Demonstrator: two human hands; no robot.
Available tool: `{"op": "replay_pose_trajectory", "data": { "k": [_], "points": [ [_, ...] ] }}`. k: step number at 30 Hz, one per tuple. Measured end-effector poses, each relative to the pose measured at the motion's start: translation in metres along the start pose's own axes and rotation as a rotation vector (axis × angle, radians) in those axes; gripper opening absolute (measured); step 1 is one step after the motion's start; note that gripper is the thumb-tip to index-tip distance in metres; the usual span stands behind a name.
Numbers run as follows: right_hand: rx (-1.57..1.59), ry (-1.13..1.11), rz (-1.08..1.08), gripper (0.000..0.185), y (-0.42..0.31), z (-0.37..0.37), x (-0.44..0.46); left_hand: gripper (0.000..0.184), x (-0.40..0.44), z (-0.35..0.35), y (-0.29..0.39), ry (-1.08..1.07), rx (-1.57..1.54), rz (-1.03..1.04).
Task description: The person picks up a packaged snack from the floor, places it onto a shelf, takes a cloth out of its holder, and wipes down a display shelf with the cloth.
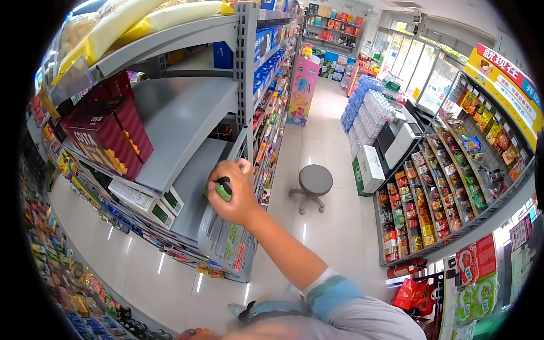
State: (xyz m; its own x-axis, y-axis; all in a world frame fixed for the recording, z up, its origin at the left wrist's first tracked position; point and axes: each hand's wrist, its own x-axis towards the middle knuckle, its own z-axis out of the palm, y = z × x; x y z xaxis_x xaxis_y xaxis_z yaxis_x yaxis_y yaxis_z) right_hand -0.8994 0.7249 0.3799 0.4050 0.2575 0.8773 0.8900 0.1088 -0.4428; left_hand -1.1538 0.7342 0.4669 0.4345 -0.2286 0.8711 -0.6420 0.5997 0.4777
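My right hand (232,190) is closed around a small green and black object (224,188), most of it hidden by the fingers. It is over the end of a grey metal shelf unit, beside a wire side panel (218,232). Left of it are a bare upper shelf board (175,107) and a lower board (195,181). Dark red COSTA boxes (107,133) stand on the upper board. At the bottom edge, a blurred skin-coloured shape may be part of my left arm or hand; its fingers cannot be made out.
A round grey stool (315,180) on casters stands in the aisle. Beyond are stacked water bottles (377,110) and a white-green box (368,170). Snack racks (430,198) line the right side. Yellow packages (164,22) lie on the top shelf; more stocked shelves stand at lower left.
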Motion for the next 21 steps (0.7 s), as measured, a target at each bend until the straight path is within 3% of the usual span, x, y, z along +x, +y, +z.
{"op": "replay_pose_trajectory", "data": {
  "k": [3, 5, 9, 11, 18, 20, 21],
  "points": [
    [0.012, -0.027, 0.017, 0.018, 0.001, 0.000, -0.004, 0.067, 0.000, 0.008, 0.001, 0.048, 0.033, 0.022],
    [0.029, -0.048, 0.038, 0.017, 0.003, 0.000, -0.004, 0.073, 0.003, 0.014, 0.005, 0.031, 0.080, -0.132],
    [-0.014, -0.030, 0.038, 0.015, 0.002, 0.002, -0.007, 0.070, 0.009, 0.021, 0.011, 0.073, 0.062, -0.384],
    [0.001, -0.021, 0.019, 0.015, 0.004, 0.003, -0.005, 0.064, 0.007, 0.012, -0.004, 0.108, -0.144, -0.054],
    [0.021, -0.009, 0.021, 0.017, 0.004, 0.004, -0.005, 0.047, 0.004, 0.005, -0.004, 0.212, -0.139, -0.013],
    [0.025, -0.025, 0.036, 0.016, 0.001, 0.004, -0.004, 0.022, 0.012, 0.003, -0.006, 0.198, -0.246, -0.044],
    [0.019, -0.030, 0.047, 0.016, 0.000, 0.002, -0.004, 0.022, 0.011, 0.006, -0.008, 0.217, -0.245, -0.043]
  ]
}}
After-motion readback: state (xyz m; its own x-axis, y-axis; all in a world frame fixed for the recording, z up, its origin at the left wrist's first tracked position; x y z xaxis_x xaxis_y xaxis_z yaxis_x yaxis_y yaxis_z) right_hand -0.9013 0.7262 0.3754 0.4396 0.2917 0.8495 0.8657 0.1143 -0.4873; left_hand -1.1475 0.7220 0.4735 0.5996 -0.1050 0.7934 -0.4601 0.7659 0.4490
